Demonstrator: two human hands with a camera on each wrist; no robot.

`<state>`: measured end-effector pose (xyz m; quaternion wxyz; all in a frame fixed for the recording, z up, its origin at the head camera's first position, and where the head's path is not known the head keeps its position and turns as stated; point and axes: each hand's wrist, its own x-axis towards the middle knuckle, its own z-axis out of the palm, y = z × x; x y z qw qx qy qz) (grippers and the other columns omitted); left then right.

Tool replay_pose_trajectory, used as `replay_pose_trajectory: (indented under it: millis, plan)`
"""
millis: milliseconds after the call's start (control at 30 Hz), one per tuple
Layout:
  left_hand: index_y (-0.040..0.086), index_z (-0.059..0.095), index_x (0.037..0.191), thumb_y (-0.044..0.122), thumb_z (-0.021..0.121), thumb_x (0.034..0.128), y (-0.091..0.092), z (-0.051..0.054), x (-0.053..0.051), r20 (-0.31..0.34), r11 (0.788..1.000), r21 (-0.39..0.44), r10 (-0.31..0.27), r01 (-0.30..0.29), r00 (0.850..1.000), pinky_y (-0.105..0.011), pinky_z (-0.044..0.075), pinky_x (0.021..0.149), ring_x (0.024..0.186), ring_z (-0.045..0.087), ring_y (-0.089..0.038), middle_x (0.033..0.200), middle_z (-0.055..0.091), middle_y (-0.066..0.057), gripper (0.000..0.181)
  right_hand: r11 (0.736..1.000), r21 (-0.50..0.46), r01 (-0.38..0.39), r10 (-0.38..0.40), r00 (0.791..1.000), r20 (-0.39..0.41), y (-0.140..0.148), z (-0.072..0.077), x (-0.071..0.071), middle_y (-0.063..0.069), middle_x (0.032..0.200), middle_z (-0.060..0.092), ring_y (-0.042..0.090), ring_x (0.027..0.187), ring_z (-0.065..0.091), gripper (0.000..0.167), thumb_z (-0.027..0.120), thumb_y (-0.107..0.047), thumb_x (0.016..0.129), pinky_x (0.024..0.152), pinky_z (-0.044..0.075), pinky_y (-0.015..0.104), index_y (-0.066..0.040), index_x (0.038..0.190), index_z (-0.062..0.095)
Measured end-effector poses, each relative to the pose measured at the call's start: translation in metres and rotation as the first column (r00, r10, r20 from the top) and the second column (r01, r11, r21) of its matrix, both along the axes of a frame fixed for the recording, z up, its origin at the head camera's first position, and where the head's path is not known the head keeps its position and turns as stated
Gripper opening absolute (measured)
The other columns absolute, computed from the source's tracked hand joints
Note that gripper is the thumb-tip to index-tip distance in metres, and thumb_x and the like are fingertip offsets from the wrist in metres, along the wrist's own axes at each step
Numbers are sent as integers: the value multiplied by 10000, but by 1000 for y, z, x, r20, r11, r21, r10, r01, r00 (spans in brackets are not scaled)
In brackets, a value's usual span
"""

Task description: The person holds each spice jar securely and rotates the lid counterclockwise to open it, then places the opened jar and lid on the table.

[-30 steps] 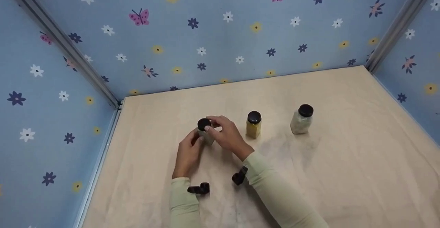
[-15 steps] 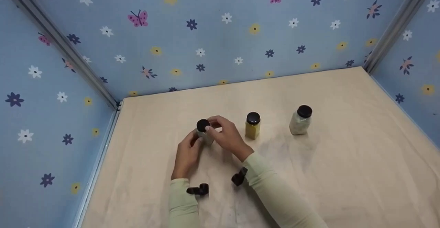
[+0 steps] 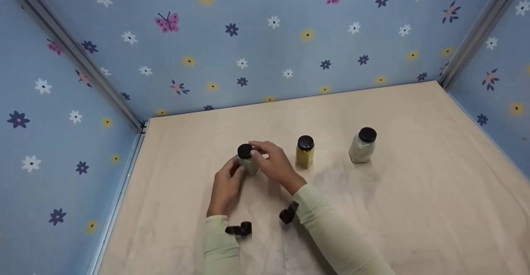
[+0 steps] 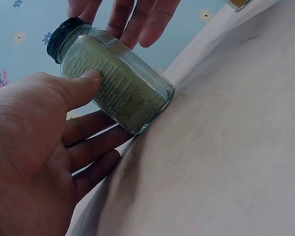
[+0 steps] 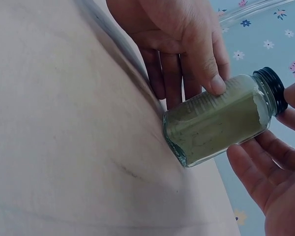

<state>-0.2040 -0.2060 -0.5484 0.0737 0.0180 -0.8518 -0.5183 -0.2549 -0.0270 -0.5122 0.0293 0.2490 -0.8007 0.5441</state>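
Observation:
A glass spice jar (image 3: 249,167) with a black screw lid (image 3: 244,151) stands on the cloth, left of centre in the head view. Greenish powder fills most of it, and printed lettering shows on its side in the left wrist view. My left hand (image 3: 225,186) holds the jar's body, thumb (image 4: 86,87) on the near face and fingers behind. At the lid, my right hand (image 3: 275,163) pinches the rim between thumb and forefinger. Its other fingers (image 5: 248,169) spread beside the glass.
Right of the hands stands a jar of yellow powder (image 3: 304,158) with a black lid. Farther right is a jar of pale contents (image 3: 362,150), also black-lidded. Blue patterned panels (image 3: 265,39) wall in the beige cloth-covered table (image 3: 414,192).
My right thumb has slid slightly rightward around the lid's edge. The left hand, the held jar and the other two jars stay in place.

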Motion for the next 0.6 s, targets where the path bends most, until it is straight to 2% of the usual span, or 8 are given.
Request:
replay_pose_trajectory:
  millis: [133,267,400,600]
  plan:
    - [229,545,1450,228,562,1041,1,0,-1,2,1000,-3,-2,3,1000,-377,399,1101,1291,518,-113,1384,592,35,410,1000,-20,14,-13,1000,18,0,0,0,22,1224,669,130,1099,630,337,563,-219,1038,946,521,408,-74,1338,614]
    - [213,538,1456,241,560,1044,1,2,-2,2,1000,-1,-17,17,1000,-389,390,1110,1305,514,-134,1389,591,18,414,998,-50,38,-37,999,27,1,-1,0,-32,1158,684,110,1078,632,259,570,-256,1036,899,536,386,-133,1256,633]
    - [209,529,1465,262,563,1043,2,3,-1,18,1000,-3,-21,21,1000,-391,388,1112,1312,509,-137,1403,580,16,427,997,-61,46,-46,999,4,1,-3,1,-67,1139,681,92,1052,634,217,569,-264,1041,844,544,347,-184,1222,657]
    - [215,532,1460,261,565,1042,1,3,0,44,1000,-4,1,-1,999,-400,378,1120,1327,494,-143,1417,569,17,422,998,-55,23,-24,999,-22,-1,-4,1,-51,1172,675,90,1054,629,248,558,-247,1046,860,539,342,-161,1248,671]
